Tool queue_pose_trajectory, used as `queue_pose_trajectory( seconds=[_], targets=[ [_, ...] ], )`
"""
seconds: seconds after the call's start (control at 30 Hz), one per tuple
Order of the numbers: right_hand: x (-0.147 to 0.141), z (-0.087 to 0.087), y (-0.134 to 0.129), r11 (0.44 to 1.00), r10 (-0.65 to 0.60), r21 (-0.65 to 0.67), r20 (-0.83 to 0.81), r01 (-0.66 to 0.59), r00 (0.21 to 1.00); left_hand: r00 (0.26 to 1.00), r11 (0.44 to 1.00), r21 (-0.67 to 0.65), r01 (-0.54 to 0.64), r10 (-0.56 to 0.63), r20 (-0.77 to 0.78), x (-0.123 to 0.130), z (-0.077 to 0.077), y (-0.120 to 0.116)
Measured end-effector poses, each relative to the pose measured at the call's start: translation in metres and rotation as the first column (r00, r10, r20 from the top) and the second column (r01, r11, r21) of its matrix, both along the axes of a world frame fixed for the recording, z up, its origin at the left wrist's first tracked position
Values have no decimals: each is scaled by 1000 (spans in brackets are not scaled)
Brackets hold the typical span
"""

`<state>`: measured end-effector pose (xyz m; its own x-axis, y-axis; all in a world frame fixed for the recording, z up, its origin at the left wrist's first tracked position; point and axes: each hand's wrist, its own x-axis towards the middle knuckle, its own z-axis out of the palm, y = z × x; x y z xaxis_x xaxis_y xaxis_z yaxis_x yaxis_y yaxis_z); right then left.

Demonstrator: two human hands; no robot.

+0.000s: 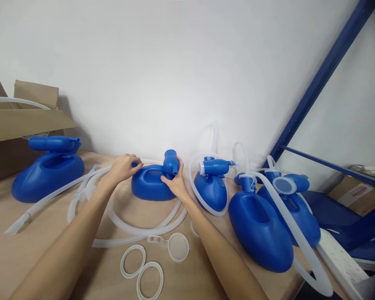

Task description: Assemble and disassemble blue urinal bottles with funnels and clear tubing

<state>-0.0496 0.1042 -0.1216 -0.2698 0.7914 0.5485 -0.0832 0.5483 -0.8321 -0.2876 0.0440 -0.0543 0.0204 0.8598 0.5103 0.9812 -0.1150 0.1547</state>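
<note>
A blue plastic urinal bottle (154, 189) rests on its base on the brown tabletop, straight in front of me. My right hand (176, 181) is closed around its neck, thumb at the front and fingers behind. A blue funnel-shaped head (170, 158) with a short spout sits at that neck, its wide mouth upward. At the bottle's left end, my left hand (125, 167) has its fingers bent in a pinch. A small bit of blue shows between them; whether it is a separate piece or the bottle is unclear. Clear tubing (134, 229) curls around the bottle.
White rings (133, 261) and a translucent cap with a strap (178, 247) lie in front. More blue urinal bottles stand left (50, 177) and right (259, 231), some with hoses. A cardboard box (25, 123) is at left, a blue metal frame (318, 83) at right.
</note>
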Motion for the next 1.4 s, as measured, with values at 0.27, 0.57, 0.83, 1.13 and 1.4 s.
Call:
queue_pose_trajectory(
  seconds=[0.27,0.57,0.83,1.13,1.4],
  targets=[
    [0,0,0,1000,4,-8,13,-4,1000,999,999,51,1,0,-33,0,-5,-3],
    [0,2,-4,1000,7,-17,-4,-7,1000,974,990,42,132,-122,-191,-9,-7,2],
    [0,5,-7,1000,13,-27,-21,-13,1000,948,974,3,226,-220,-229,-16,-3,7],
    [0,8,-2,999,29,-45,-27,-30,999,989,990,79,119,-111,-100,-12,-12,-9],
    [-3,11,5,990,-8,-144,-75,-3,997,999,999,15,50,-50,-23,0,-3,-4]
  ],
)
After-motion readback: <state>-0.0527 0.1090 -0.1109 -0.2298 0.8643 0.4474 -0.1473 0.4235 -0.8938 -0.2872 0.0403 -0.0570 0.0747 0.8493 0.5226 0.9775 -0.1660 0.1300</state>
